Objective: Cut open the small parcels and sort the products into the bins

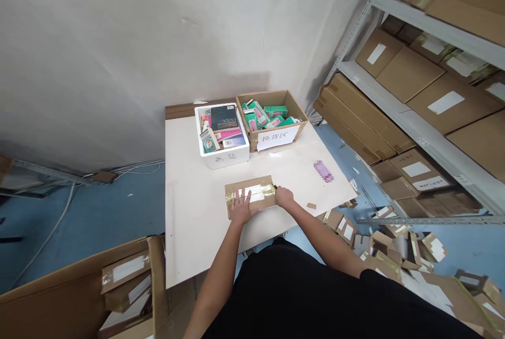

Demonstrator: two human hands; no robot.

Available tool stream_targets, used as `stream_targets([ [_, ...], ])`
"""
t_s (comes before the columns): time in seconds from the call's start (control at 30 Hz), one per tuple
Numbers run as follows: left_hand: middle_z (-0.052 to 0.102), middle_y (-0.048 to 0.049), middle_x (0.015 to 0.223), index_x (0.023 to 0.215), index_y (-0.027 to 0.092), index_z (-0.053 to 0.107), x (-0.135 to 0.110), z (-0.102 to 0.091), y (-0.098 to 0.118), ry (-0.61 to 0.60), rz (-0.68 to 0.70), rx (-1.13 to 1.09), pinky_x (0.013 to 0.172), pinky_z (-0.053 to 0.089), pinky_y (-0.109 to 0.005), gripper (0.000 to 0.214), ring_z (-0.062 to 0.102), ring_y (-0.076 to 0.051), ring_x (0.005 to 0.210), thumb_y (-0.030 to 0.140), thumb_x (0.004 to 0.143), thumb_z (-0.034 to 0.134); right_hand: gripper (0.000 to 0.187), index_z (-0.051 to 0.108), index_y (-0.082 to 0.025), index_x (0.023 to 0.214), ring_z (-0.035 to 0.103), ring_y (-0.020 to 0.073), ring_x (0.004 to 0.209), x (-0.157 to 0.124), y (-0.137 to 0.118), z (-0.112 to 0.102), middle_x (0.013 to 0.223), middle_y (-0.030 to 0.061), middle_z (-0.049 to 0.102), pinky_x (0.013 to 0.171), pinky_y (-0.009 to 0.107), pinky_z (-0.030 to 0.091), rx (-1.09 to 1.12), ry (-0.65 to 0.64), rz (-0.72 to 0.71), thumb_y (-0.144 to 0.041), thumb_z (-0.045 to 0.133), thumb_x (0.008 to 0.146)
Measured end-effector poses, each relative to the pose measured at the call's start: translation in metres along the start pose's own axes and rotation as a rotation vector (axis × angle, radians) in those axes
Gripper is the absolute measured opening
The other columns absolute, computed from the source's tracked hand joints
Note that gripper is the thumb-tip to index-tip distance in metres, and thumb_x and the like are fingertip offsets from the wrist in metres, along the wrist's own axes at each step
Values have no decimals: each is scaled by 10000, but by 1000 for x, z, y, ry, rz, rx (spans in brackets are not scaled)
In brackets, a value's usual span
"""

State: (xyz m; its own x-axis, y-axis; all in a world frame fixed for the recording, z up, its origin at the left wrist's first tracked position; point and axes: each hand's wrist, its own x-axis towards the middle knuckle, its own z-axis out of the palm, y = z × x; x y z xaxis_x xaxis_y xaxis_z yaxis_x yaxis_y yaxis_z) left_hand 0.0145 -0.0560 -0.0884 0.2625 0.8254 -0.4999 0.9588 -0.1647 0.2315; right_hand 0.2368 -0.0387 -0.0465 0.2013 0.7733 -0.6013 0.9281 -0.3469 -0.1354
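A flat cardboard box (pixel 258 197) with a white label and shiny clear tape lies on the white table in front of me. My left hand (pixel 241 208) rests on its near left part, fingers spread over the cardboard and label. At the box's right end, my right hand (pixel 284 197) is closed in a fist. It grips a small dark tool (pixel 275 187), which looks like a utility knife; the tool's tip meets the taped end, and most of it is hidden in the fist.
Behind the box stand a white foam bin (pixel 226 160) of books and small packs and a cardboard carton (pixel 298 112) of green-and-pink boxes. A blurred pink item (pixel 323 170) lies to the right. Shelves (pixel 414 112) hold cartons; opened boxes (pixel 394 249) litter the floor. A large carton (pixel 158 270) is lower left.
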Motion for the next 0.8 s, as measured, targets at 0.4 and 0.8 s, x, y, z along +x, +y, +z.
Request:
stream_targets([
  [0.4,20,24,1785,1701,343,82,-3,3,2,35,-3,-21,1319,48,-511,1078,-114,-303,1636,882,833,427,254,735,-157,1078,790,317,710,-19,3,-14,925,175,780,666,376,609,-6,-88,14,-255,762,845],
  [0.8,-25,21,1783,1702,334,102,-3,3,5,58,-12,-37,1320,53,-499,1113,-102,-315,1636,868,809,497,286,685,-116,1070,765,266,623,-47,27,3,1014,200,768,661,360,583,176,-63,69,-373,575,1011],
])
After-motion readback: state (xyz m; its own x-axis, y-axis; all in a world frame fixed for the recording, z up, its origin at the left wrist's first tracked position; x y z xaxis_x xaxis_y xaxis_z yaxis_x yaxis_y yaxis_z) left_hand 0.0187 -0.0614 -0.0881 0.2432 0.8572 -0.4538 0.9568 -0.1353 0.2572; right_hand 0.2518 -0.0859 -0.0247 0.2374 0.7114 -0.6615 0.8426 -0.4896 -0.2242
